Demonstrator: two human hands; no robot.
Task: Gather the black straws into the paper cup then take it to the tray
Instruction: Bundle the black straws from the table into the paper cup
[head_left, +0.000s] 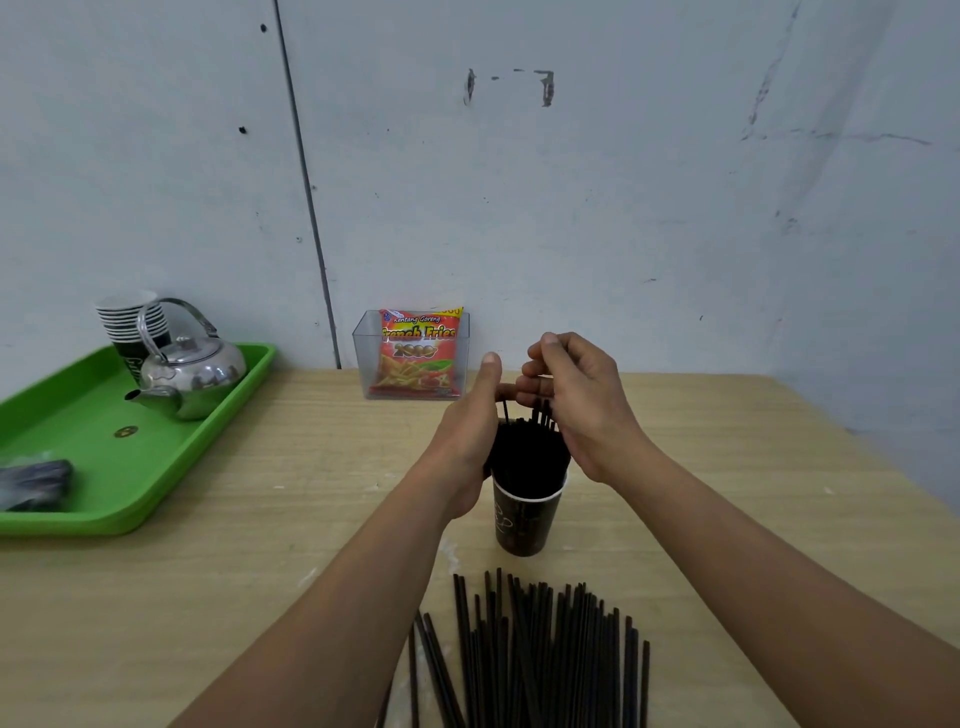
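Many black straws (540, 654) lie loose on the table (234, 597) near me, so the job looks far from done. Both my hands cup the bundle (527, 457) standing in the paper cup (524, 519): my left hand (470, 441) wraps its left side, my right hand (576, 400) curls narrow around the tops. I judge the tall, top-heavy load could tip the light cup if I let go unevenly, spilling straws. Far left sits the green tray (156, 467), well apart from the cup.

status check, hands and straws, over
Left hand and right hand around straw bundle in paper cup. Loose straws on table. Path to green tray open.
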